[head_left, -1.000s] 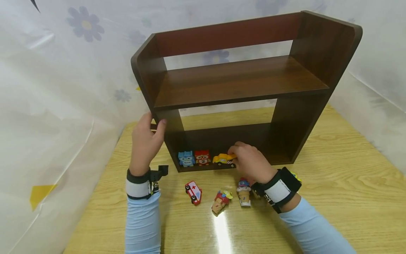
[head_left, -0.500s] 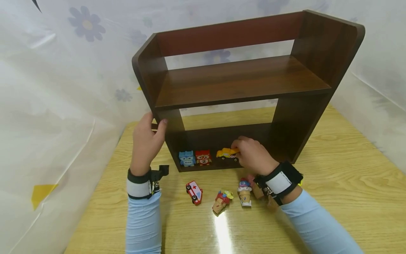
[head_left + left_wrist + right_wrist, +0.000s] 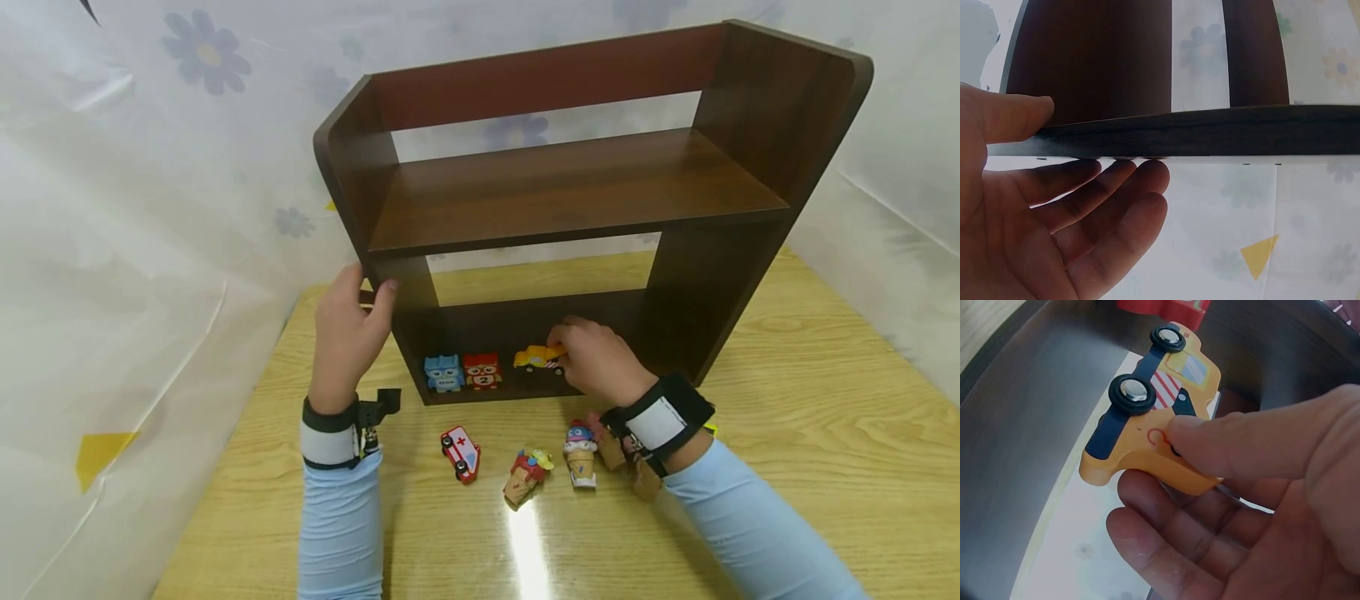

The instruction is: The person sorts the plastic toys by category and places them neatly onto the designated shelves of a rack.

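In the head view my right hand [image 3: 603,358] pinches a yellow toy tow truck [image 3: 536,358] over the lower shelf of a dark brown wooden bookshelf [image 3: 570,187]. The right wrist view shows the thumb on the striped side of the truck [image 3: 1166,419] and fingers behind it, its wheels turned outward. A blue owl block [image 3: 444,374] and a red owl block [image 3: 482,372] stand on the lower shelf, left of the truck. My left hand [image 3: 348,337] holds the bookshelf's left side panel, its thumb inside and its fingers [image 3: 1129,225] against the outer face.
On the wooden table [image 3: 240,483] before the bookshelf lie a red and white toy ambulance [image 3: 461,454], a red-topped ice cream cone toy [image 3: 525,477] and a blue-topped cone toy [image 3: 580,454]. More cone toys [image 3: 611,450] are partly hidden under the right wrist.
The tow truck in my right hand has shifted slightly right and up, farther from the red owl. My left hand keeps its hold on the side panel.
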Available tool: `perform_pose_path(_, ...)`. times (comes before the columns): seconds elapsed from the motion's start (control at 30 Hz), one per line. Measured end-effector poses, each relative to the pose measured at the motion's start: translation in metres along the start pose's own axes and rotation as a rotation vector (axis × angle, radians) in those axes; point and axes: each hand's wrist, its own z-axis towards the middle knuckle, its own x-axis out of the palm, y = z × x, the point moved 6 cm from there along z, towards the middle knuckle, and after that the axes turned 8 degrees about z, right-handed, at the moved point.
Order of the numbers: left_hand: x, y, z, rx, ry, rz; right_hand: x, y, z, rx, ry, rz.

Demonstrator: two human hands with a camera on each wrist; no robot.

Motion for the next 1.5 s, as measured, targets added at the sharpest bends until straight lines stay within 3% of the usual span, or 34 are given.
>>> perform_pose_path(0.8,0.0,0.0,0.0,0.014,0.002,0.007,0.018,-0.007,0.009,0.009,0.042,-0.005)
perform_pose_path(1.5,-0.001,-0.001,0.0,-0.005,0.007,-0.016,0.034,-0.006,0.019,0.028,0.151,-0.05)
